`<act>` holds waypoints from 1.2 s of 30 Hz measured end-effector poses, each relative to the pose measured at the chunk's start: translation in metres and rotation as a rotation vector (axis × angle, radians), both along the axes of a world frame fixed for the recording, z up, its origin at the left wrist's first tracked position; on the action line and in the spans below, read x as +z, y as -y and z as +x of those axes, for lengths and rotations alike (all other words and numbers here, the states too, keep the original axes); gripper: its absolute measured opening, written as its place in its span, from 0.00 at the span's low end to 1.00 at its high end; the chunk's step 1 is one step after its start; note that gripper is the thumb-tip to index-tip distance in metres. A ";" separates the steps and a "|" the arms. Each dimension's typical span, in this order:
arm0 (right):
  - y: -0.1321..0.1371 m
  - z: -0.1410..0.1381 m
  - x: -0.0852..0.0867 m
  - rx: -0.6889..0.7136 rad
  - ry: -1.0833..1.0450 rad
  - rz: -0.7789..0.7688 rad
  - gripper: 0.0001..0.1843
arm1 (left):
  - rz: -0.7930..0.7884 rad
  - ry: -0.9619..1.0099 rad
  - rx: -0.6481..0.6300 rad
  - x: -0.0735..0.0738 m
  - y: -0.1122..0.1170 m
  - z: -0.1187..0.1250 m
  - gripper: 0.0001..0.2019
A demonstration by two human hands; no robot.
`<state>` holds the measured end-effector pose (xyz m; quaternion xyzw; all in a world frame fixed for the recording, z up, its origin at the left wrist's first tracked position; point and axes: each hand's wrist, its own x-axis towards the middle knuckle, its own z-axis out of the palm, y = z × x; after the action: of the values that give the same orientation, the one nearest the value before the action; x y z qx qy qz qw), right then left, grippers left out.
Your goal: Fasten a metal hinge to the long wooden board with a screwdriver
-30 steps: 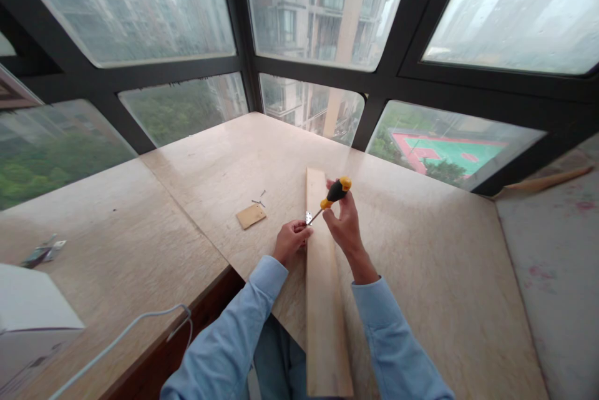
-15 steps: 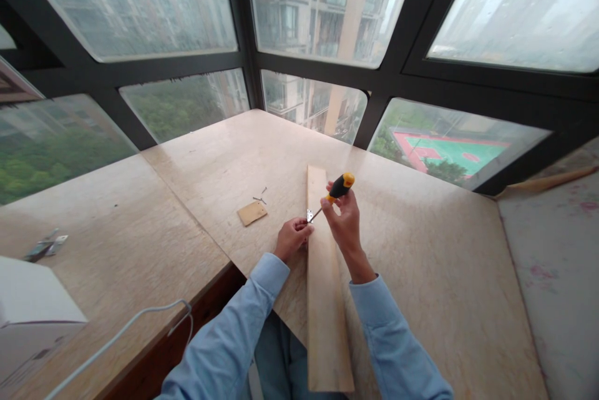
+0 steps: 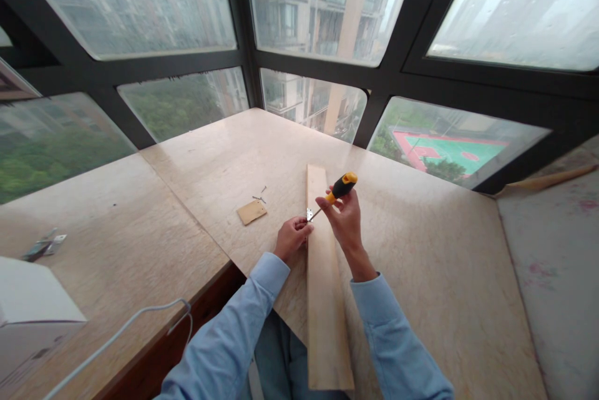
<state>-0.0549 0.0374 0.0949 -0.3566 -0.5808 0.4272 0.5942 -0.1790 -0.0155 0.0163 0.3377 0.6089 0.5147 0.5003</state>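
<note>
A long pale wooden board lies lengthwise in front of me, its near end over my lap. On its left edge sits a small silver metal hinge with holes. My left hand pinches the hinge against that edge; the fingertips are partly hidden. With bent fingers my right hand grips a black and yellow screwdriver above the board. The screwdriver slants down to the left, and its tip meets the hinge close to my left fingers. Whether a screw is under the tip is too small to tell.
Left of the board lie a small tan plate and several loose screws. Further left are some metal pieces in a packet, a white box and a white cable. Windows border the table.
The screwdriver and my right hand have turned slightly, with the handle a touch further right. My left hand, the hinge and the board stay where they were.
</note>
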 end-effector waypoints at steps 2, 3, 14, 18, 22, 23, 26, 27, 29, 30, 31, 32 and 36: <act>0.000 -0.001 -0.002 -0.095 -0.007 -0.024 0.21 | -0.002 -0.022 -0.012 0.001 0.000 0.000 0.21; -0.001 -0.001 -0.003 -0.111 -0.041 -0.028 0.22 | -0.004 -0.036 -0.017 0.002 0.001 0.000 0.21; 0.001 0.000 -0.004 -0.038 0.117 0.108 0.19 | -0.011 0.027 -0.013 0.005 0.000 0.000 0.20; 0.000 0.002 -0.003 -0.146 0.082 0.049 0.18 | -0.021 0.059 0.007 0.009 0.000 0.000 0.19; -0.003 0.004 -0.004 0.020 -0.051 0.023 0.18 | -0.026 0.043 0.016 0.012 0.000 0.000 0.19; -0.003 0.004 -0.004 0.053 -0.053 0.032 0.19 | -0.026 0.041 0.016 0.013 0.001 0.000 0.19; -0.005 0.005 -0.005 0.005 0.045 0.066 0.21 | -0.015 0.039 0.006 0.012 0.001 0.000 0.18; -0.005 0.005 -0.005 -0.042 0.075 0.068 0.21 | -0.010 0.037 0.005 0.012 0.001 0.000 0.18; -0.005 0.006 -0.004 -0.120 0.084 0.051 0.20 | 0.000 0.032 0.006 0.011 0.001 0.000 0.19; -0.005 0.006 -0.004 -0.133 0.058 0.033 0.20 | 0.002 0.031 0.009 0.010 0.002 0.000 0.20; -0.004 0.007 -0.003 -0.124 0.017 0.012 0.19 | 0.002 0.032 0.010 0.010 0.002 0.000 0.20; -0.004 0.007 -0.003 -0.091 -0.024 -0.008 0.19 | -0.001 0.034 0.009 0.009 0.002 0.000 0.21; -0.004 0.007 -0.002 0.100 -0.068 -0.025 0.19 | -0.006 0.040 0.008 0.010 0.002 0.000 0.21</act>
<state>-0.0479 0.0415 0.0929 -0.3197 -0.5719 0.4754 0.5871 -0.1793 -0.0171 0.0259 0.3235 0.6015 0.5215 0.5114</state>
